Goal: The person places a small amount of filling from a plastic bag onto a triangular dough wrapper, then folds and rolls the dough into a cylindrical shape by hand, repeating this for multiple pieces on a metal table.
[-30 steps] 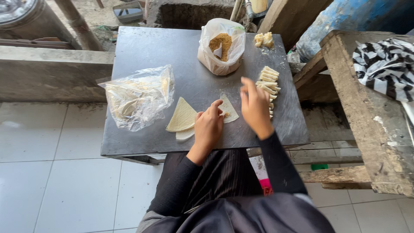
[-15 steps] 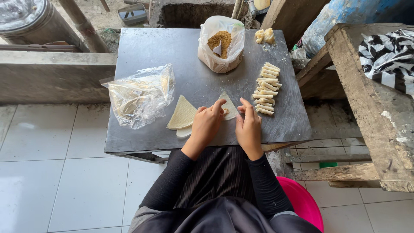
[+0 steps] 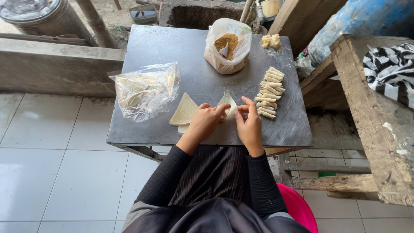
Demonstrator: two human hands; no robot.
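My left hand [image 3: 203,124] and right hand [image 3: 250,125] pinch the triangular pastry sheet [image 3: 228,102] at frame centre on the bench [image 3: 172,47]. Too hard a tug could tear it (it looks thin). Half a second ago my right hand lay flatter.

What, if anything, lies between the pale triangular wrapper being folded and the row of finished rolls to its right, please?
Nothing visible does. Both hands, left hand and right hand, hold the pale triangular pastry wrapper on the dark grey metal table. Only a strip of bare tabletop separates it from the row of pale rolled pastry sticks just right of the right hand.
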